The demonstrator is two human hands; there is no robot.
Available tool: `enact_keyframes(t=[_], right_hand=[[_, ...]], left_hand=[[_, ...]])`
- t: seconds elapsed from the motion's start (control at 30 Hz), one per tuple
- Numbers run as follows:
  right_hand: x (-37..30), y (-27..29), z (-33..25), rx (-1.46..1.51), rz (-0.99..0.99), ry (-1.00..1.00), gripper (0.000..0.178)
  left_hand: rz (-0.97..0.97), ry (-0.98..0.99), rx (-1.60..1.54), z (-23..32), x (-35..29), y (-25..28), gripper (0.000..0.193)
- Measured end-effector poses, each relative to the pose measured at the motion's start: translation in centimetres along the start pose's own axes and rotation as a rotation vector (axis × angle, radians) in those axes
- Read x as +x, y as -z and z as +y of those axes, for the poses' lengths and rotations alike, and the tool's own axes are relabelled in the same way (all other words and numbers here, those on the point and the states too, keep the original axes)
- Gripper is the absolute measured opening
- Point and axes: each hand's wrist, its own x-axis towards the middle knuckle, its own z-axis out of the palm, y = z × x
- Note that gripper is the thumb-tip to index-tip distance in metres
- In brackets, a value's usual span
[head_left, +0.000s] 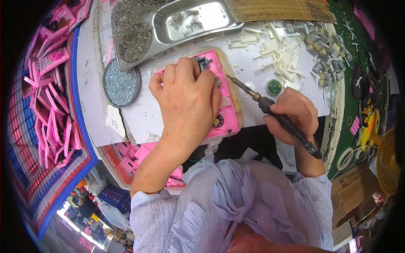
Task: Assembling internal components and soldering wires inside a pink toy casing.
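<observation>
A pink plastic housing [228,103] lies at the near edge of the table, on a tan pad [234,80]. My left hand [184,95] rests over its left part, fingers curled down and closed; the fingertips and whatever they grip are hidden. Beside them shows a dark component [203,63] in the housing's far end, and a round black part [218,121] sits near its close end. In my right hand [295,113] is a soldering iron [276,114] with a black handle. Its thin dark tip points far left, just by the housing's right edge.
A metal tray [192,21] of small springs stands at the back, beside a cardboard sheet [280,10]. At left is a round dish [121,83] of screws. White plastic parts [280,52], small grey motors [327,52] and a green disc [274,87] lie right. A basket [80,126] holds pink housings.
</observation>
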Motion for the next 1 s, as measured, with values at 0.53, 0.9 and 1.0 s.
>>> enact_keyframes(t=[0.53,0.9,1.0], right_hand=[[0.1,1.1,0.2,0.011,-0.016,-0.027,0.034],[2.0,-1.3,-0.2,0.077,-0.004,0.043,0.034],[2.2,-1.7,-0.5,0.112,0.006,0.011,0.033]], left_hand=[[-0.070,0.039,-0.060,-6.5,-3.7,2.8,0.058],[0.062,0.013,-0.043,-7.9,-5.3,1.9,0.015],[0.208,0.042,-0.317,-7.7,-4.6,1.7,0.012]])
